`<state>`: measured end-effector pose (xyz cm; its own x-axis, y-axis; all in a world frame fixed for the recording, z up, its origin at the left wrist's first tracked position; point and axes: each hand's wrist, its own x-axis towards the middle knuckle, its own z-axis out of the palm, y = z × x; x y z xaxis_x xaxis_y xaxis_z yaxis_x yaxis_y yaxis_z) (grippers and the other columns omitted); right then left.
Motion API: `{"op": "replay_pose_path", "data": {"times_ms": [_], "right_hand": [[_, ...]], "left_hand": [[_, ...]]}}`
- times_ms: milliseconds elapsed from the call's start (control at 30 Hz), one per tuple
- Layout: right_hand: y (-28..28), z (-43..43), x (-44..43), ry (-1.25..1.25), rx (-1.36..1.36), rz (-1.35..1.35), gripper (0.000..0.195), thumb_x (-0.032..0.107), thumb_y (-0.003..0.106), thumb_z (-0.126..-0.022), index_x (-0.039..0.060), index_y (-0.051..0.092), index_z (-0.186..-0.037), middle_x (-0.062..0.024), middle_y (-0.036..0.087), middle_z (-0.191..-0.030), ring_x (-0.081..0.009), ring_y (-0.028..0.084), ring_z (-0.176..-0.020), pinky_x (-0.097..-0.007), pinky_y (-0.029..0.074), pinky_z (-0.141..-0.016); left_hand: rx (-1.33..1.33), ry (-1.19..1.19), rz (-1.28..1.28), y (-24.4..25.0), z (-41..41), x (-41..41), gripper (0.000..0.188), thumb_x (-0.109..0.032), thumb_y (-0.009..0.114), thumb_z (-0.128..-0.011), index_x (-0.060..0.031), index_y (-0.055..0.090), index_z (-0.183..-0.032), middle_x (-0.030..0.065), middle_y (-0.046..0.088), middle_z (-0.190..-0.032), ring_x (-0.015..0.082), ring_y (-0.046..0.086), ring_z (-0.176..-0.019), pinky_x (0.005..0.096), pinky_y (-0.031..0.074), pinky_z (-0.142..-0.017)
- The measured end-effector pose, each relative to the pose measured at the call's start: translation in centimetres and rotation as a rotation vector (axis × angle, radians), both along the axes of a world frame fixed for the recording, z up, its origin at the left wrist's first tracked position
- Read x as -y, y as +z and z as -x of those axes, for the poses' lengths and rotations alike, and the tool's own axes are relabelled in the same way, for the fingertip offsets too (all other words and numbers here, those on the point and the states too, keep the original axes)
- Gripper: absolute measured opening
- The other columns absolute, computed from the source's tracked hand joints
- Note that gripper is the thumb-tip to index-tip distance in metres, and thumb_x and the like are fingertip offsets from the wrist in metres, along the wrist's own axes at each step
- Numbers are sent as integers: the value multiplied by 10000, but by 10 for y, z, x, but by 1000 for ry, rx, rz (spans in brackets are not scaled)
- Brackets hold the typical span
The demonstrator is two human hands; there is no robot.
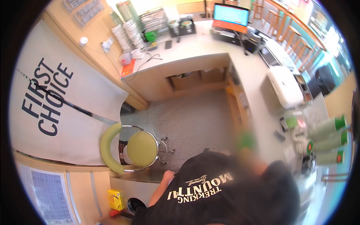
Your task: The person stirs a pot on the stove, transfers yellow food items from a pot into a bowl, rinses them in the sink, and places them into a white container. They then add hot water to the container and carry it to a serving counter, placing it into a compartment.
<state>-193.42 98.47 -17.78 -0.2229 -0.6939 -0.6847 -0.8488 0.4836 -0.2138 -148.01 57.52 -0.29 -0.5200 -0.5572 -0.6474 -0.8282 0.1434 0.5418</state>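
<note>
My right hand (247, 153) is smeared by motion beside the inner edge of the right-hand counter (260, 123). A blurred green object (246, 140) is at its fingers and appears to be held; its kind cannot be made out. At the left edge of my black printed T-shirt (202, 180) is my left hand (168, 176), seen from the back with its fingers mostly hidden. Whether it holds anything cannot be told. Left of it is a green round-seated swivel chair (142, 149) with chrome arms.
Tall stacks of paper cups (329, 140) line the right counter near a white rounded appliance (285, 87). A monitor (230, 18) stands on the far counter (194, 42). A printed fabric curtain (84, 112) hangs at left. Below it are a yellow box (114, 199) and a black pan (135, 205).
</note>
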Motion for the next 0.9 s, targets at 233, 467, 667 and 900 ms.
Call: {"op": "replay_pose_path", "data": {"times_ms": [233,467,667,900], "right_hand": [[247,158,387,-600,-33,503,239,173,522,-823,18,687,-900,-207,684,-953,-375,649,-937,-426,514,-837],[158,228,538,-313,30,265,198,160,548,-800,20,675,-861,-178,694,-898,-330,677,-820,-409,540,-723],[164,177,675,-131,263,68,255,242,613,-840,22,700,-937,-153,680,-744,-242,673,-642,-387,530,-641],[345,54,953,129,371,215,320,244,591,-888,7,646,-1096,-158,687,-979,-272,675,-904,-365,511,-804]], "left_hand": [[132,170,-98,-34,-13,19,313,-264,494,-900,-1,653,-844,217,654,-821,346,636,-740,463,499,-691],[-104,7,55,-62,55,179,384,-303,455,-930,15,663,-873,253,655,-895,419,630,-861,510,486,-764],[-277,726,443,43,93,430,426,-237,523,-957,46,495,-1275,268,582,-1174,375,578,-1081,449,447,-925],[-517,1090,1236,252,75,667,890,-287,695,-861,97,152,-1452,295,283,-1452,398,380,-1303,450,325,-1086]]}}
